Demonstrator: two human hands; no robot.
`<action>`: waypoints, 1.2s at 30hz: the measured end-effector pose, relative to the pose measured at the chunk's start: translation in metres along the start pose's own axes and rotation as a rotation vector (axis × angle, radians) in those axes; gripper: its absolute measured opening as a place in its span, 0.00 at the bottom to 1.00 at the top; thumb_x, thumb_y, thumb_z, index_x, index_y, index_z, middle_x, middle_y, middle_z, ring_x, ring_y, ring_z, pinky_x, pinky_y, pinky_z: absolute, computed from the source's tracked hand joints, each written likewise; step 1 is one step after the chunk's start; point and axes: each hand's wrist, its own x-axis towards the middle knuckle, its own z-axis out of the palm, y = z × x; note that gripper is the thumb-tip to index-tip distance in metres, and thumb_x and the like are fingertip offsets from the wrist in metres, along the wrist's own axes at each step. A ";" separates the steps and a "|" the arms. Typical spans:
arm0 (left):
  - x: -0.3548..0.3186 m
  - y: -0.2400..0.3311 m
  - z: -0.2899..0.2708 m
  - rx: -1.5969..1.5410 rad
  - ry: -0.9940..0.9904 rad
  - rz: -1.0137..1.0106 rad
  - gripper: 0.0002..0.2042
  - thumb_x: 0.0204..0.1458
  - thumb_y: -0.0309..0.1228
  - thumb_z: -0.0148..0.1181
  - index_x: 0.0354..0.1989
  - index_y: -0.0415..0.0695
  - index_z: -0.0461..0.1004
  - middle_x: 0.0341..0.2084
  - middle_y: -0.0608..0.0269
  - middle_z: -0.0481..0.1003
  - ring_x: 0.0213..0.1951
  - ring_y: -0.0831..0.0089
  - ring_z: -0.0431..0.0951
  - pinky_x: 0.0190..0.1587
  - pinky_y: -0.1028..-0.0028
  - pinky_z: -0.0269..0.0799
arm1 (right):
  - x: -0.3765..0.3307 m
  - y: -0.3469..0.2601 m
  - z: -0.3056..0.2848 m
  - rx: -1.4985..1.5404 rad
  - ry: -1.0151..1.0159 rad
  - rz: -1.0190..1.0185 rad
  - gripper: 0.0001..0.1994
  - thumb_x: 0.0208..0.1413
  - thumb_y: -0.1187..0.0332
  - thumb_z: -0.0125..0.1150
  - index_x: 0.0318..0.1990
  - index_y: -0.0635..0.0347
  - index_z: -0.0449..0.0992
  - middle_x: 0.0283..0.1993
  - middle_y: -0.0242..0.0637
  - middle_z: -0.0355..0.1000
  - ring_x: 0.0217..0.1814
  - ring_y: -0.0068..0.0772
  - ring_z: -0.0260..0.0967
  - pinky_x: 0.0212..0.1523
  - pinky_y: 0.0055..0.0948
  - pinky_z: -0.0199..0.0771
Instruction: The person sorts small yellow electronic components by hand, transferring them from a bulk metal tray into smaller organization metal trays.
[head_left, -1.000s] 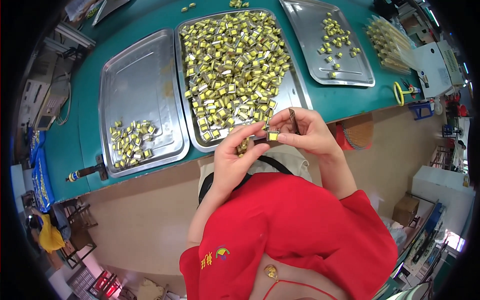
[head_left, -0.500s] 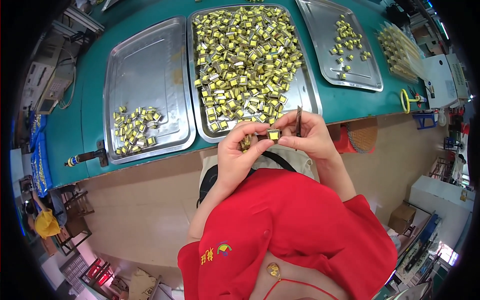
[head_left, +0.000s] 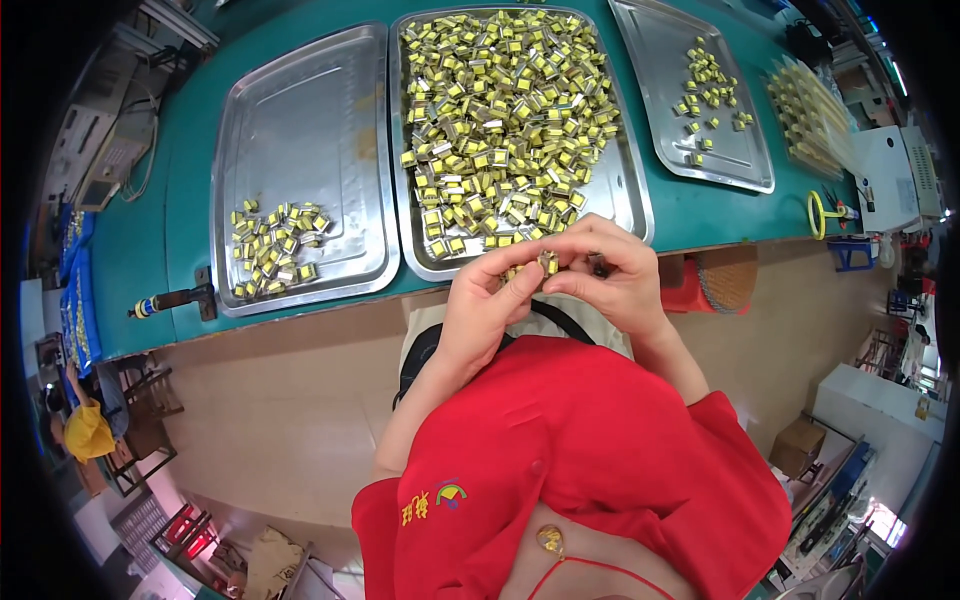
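In front of my chest, just off the table edge, my two hands meet. My left hand [head_left: 483,305] is closed, pinching a small yellow-wrapped transformer [head_left: 548,262] between thumb and fingers; more yellow shows inside its curl. My right hand [head_left: 612,275] is closed too, its thumb and forefinger at the same transformer. A slim dark tool [head_left: 598,265] sits in the right hand's fingers, mostly hidden and seen nearly end-on. Beyond my hands, the middle metal tray [head_left: 628,215] holds a large heap of similar transformers [head_left: 500,130].
The left metal tray [head_left: 300,120] has a small group of transformers at its near corner. A few more lie in the right tray [head_left: 660,100]. A dark-handled tool [head_left: 170,302] lies at the table's left edge; a yellow ring [head_left: 815,215] is at the right.
The transformer between my fingers has turned, with its broad yellow face no longer toward me. The dark tool, upright before, has tipped and shows less. The view has shifted slightly.
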 end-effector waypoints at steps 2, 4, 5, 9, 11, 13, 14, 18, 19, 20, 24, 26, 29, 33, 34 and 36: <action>0.002 -0.002 -0.001 -0.106 -0.048 -0.001 0.15 0.61 0.28 0.50 0.54 0.35 0.69 0.29 0.69 0.71 0.23 0.88 0.59 0.19 0.85 0.50 | -0.001 -0.002 0.003 0.029 0.041 0.041 0.17 0.43 0.77 0.71 0.43 0.64 0.78 0.32 0.26 0.66 0.23 0.11 0.53 0.23 0.15 0.51; 0.002 -0.003 -0.002 -0.125 -0.056 0.002 0.15 0.62 0.29 0.48 0.54 0.34 0.69 0.29 0.68 0.71 0.23 0.88 0.59 0.19 0.85 0.50 | -0.002 -0.005 0.002 0.062 0.082 0.122 0.16 0.43 0.77 0.71 0.42 0.64 0.78 0.33 0.26 0.65 0.23 0.10 0.52 0.23 0.15 0.50; 0.002 -0.003 -0.002 -0.142 -0.067 0.003 0.16 0.62 0.30 0.48 0.55 0.34 0.68 0.29 0.68 0.71 0.22 0.88 0.59 0.18 0.86 0.50 | -0.001 -0.004 0.002 0.040 0.064 0.111 0.15 0.43 0.77 0.71 0.42 0.64 0.78 0.33 0.26 0.65 0.23 0.10 0.51 0.23 0.14 0.50; 0.003 -0.003 -0.002 -0.130 -0.065 -0.030 0.15 0.62 0.31 0.50 0.54 0.39 0.71 0.20 0.72 0.63 0.19 0.87 0.55 0.18 0.85 0.48 | -0.001 -0.003 -0.002 0.012 0.026 0.099 0.15 0.42 0.80 0.71 0.41 0.66 0.78 0.35 0.30 0.66 0.23 0.10 0.51 0.24 0.14 0.49; 0.003 -0.003 -0.002 -0.120 -0.054 -0.034 0.15 0.62 0.31 0.49 0.54 0.39 0.71 0.19 0.72 0.62 0.19 0.86 0.55 0.18 0.84 0.48 | -0.002 -0.002 -0.003 0.025 0.027 0.104 0.16 0.41 0.81 0.70 0.41 0.67 0.78 0.36 0.31 0.67 0.24 0.10 0.52 0.24 0.13 0.49; 0.003 -0.002 0.000 -0.171 -0.065 -0.026 0.14 0.61 0.29 0.51 0.54 0.39 0.71 0.21 0.71 0.65 0.19 0.87 0.56 0.18 0.85 0.48 | -0.003 -0.001 -0.002 0.035 0.031 0.109 0.15 0.41 0.81 0.70 0.41 0.67 0.78 0.36 0.32 0.67 0.24 0.10 0.52 0.24 0.14 0.49; 0.003 -0.002 0.000 -0.206 -0.070 -0.016 0.14 0.60 0.28 0.52 0.54 0.39 0.71 0.22 0.71 0.66 0.19 0.87 0.56 0.18 0.85 0.48 | -0.003 0.000 -0.002 0.033 0.031 0.105 0.15 0.42 0.80 0.70 0.41 0.66 0.78 0.35 0.30 0.67 0.24 0.10 0.52 0.24 0.14 0.50; 0.001 -0.002 0.002 -0.041 0.000 0.023 0.16 0.55 0.23 0.57 0.53 0.39 0.72 0.32 0.66 0.74 0.21 0.88 0.60 0.21 0.86 0.52 | -0.002 0.004 -0.003 0.031 0.005 0.068 0.14 0.44 0.79 0.69 0.41 0.65 0.78 0.34 0.27 0.65 0.25 0.11 0.54 0.26 0.14 0.54; 0.000 -0.002 0.002 -0.004 0.018 0.041 0.16 0.54 0.21 0.59 0.52 0.39 0.72 0.35 0.65 0.75 0.23 0.87 0.64 0.23 0.86 0.56 | -0.002 0.005 -0.005 0.025 -0.012 0.063 0.14 0.44 0.79 0.68 0.41 0.65 0.78 0.34 0.27 0.66 0.25 0.11 0.54 0.27 0.14 0.55; 0.000 -0.001 0.002 0.032 0.036 0.060 0.17 0.52 0.20 0.60 0.52 0.39 0.73 0.38 0.64 0.76 0.26 0.86 0.67 0.25 0.86 0.60 | -0.002 0.006 -0.007 0.041 0.018 0.085 0.14 0.45 0.79 0.68 0.41 0.66 0.77 0.35 0.27 0.66 0.26 0.12 0.55 0.28 0.14 0.56; 0.001 0.001 0.002 0.167 0.045 0.186 0.16 0.52 0.20 0.60 0.50 0.40 0.74 0.42 0.62 0.76 0.42 0.78 0.72 0.44 0.80 0.66 | -0.003 0.009 -0.023 0.029 0.101 0.167 0.13 0.46 0.81 0.66 0.41 0.68 0.76 0.36 0.28 0.67 0.26 0.12 0.55 0.30 0.15 0.59; 0.002 0.001 0.003 0.212 0.048 0.196 0.16 0.52 0.19 0.60 0.50 0.40 0.74 0.43 0.62 0.75 0.50 0.74 0.71 0.52 0.76 0.64 | -0.003 0.011 -0.029 0.002 0.139 0.176 0.12 0.46 0.82 0.65 0.41 0.69 0.76 0.36 0.28 0.67 0.26 0.12 0.55 0.30 0.16 0.60; 0.002 0.002 0.003 0.330 0.066 0.223 0.16 0.52 0.18 0.58 0.50 0.40 0.74 0.44 0.62 0.75 0.38 0.81 0.73 0.39 0.82 0.67 | -0.002 0.016 -0.037 -0.164 0.209 0.188 0.09 0.47 0.79 0.64 0.38 0.67 0.77 0.32 0.27 0.67 0.24 0.13 0.54 0.28 0.18 0.58; 0.005 0.003 0.001 0.003 0.063 0.101 0.16 0.54 0.18 0.55 0.52 0.40 0.71 0.44 0.63 0.75 0.20 0.92 0.56 0.19 0.88 0.48 | 0.006 0.022 -0.050 -0.480 0.212 0.158 0.09 0.46 0.78 0.65 0.37 0.67 0.77 0.28 0.32 0.66 0.23 0.19 0.55 0.26 0.20 0.57; 0.006 0.002 0.001 -0.006 0.063 0.105 0.16 0.54 0.18 0.55 0.52 0.40 0.71 0.44 0.62 0.75 0.20 0.92 0.56 0.19 0.88 0.48 | 0.009 0.023 -0.051 -0.520 0.182 0.149 0.09 0.46 0.77 0.65 0.37 0.67 0.77 0.28 0.34 0.67 0.22 0.22 0.56 0.26 0.22 0.58; 0.008 0.003 -0.001 -0.022 0.070 0.117 0.16 0.55 0.18 0.55 0.52 0.40 0.70 0.44 0.62 0.75 0.20 0.91 0.57 0.19 0.88 0.50 | 0.013 0.026 -0.047 -0.500 0.175 0.201 0.12 0.44 0.75 0.68 0.37 0.68 0.76 0.29 0.37 0.68 0.23 0.26 0.58 0.26 0.25 0.60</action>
